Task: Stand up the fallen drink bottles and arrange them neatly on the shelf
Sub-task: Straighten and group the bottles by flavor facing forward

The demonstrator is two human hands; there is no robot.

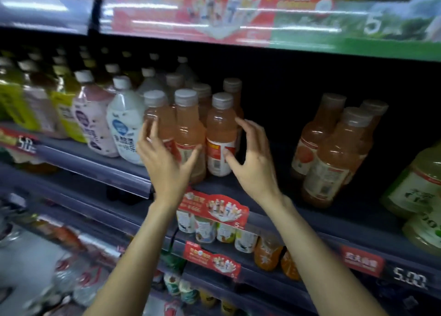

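Neither hand grips anything: left hand (164, 163) has fingers spread and nearly straight, fingertips at the leftmost front orange bottle (158, 122), thumb reaching toward the middle front bottle (189, 134); whether skin touches plastic cannot be told through the blur. Right hand (253, 158) is open with fingers loosely arched, thumb near the label of the right front bottle (220, 137), fingers round its far side, apparently just off it. Judged purpose: both hands bracket the upright orange cluster to square it into a row on the shelf (274, 196). Further right, well apart across a dark gap, a second orange group (334, 153) appears upright, perhaps leaning; hard to confirm. Rear bottles are largely hidden behind the front row. White milky bottle (125, 120) stands just left of the cluster. No clearly fallen bottle is visible.
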